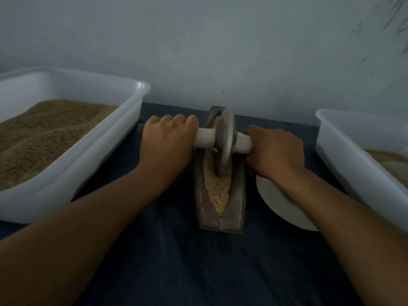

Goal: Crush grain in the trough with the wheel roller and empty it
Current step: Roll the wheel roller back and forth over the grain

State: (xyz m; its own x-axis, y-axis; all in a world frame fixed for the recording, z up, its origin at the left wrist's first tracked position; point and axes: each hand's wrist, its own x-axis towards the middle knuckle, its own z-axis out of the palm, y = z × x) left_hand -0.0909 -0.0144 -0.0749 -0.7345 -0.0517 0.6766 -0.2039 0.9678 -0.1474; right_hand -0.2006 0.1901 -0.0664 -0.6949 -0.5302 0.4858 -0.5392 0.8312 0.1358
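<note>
The head view looks down on a dark blue surface [187, 261] against a pale wall. At the centre of the frame stands the trough [236, 199], a narrow boat-shaped vessel running away from the camera, with pale grain [217, 191] lying along its slot. The wheel roller [225, 140] stands upright in the upper half of the trough, its disc edge sunk into the grain and its pale axle crossing the trough from side to side.

The left hand [167, 142] has its grip curled tight round the axle just left of the disc; the right hand [276, 151] wraps the axle on the other side in the same way.

The disc looks like stone or metal, so it probably handles as heavy and stiff. The smooth axle ends beside the disc look like the right places to hold, with even weight on both so the wheel does not tip. The grain is loose and would likely spill if the trough is tilted fast.

A white tub of brown grain [66, 138] fills the left of the frame, another white tub [353, 155] sits at the right edge, and a white dish [278, 204] lies under the right forearm.
</note>
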